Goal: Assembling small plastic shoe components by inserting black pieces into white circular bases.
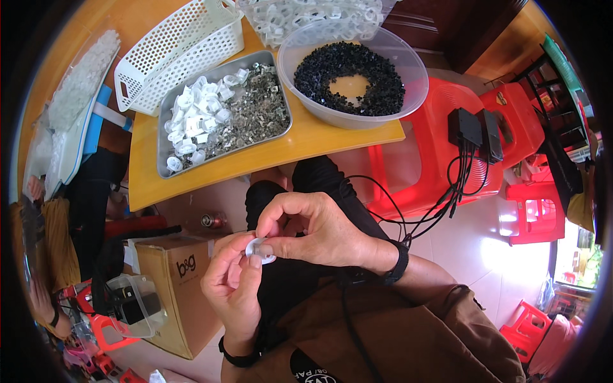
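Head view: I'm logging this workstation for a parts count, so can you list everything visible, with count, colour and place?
small white plastic part: one, white, pinched between both hands over the lap
metal tray: one, silver, on the table, holding white parts at left and grey metal bits at right
clear bowl: one, transparent, table's right end, ring of small black pieces inside
white basket: one, white, perforated, behind the tray
wooden table: one, yellow-brown, ahead of the knees
red plastic stools: several, red, at right
black boxes with cables: two or so, black, on a stool
cardboard box: one, brown, floor at left
left hand: holds the part from below
right hand: fingertips press on the part
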Available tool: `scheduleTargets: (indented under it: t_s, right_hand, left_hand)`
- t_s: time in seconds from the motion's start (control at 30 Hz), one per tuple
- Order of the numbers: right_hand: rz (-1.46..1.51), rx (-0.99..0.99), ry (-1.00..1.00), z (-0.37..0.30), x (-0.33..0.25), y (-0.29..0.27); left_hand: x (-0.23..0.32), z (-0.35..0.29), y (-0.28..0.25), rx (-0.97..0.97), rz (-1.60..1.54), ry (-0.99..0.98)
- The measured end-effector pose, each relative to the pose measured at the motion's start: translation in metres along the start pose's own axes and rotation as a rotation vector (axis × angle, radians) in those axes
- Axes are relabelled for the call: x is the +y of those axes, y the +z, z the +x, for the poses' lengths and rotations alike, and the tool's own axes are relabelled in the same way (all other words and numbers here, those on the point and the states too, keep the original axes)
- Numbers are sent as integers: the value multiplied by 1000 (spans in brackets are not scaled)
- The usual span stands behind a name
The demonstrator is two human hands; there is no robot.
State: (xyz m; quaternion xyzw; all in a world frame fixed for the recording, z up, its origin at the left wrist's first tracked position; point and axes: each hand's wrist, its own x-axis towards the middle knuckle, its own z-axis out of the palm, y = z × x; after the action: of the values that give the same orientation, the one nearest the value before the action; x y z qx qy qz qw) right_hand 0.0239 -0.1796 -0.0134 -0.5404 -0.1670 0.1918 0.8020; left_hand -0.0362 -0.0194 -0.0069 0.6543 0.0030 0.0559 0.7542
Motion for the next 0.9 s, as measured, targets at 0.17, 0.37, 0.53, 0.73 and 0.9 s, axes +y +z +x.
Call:
scheduleTargets:
  t_s: [0.17, 0.37, 0.53, 0.73, 0.9]
  right_hand:
    - [-19, 94, -33, -1, 10, 10]
    - [-368, 110, -264, -3, 8, 11]
    - [62, 79, -62, -1, 21, 10]
    - [135, -61, 73, 0, 17, 5]
    - [78, -40, 39, -1, 15, 5]
  left_hand:
    - [-1, -3, 4, 36, 133, 136]
    - [-7, -5, 2, 59, 211, 243]
    - [-2, 2, 13, 178, -120, -86]
    - [-14, 0, -5, 41, -145, -63]
    - [-8, -1, 1, 115, -160, -94]
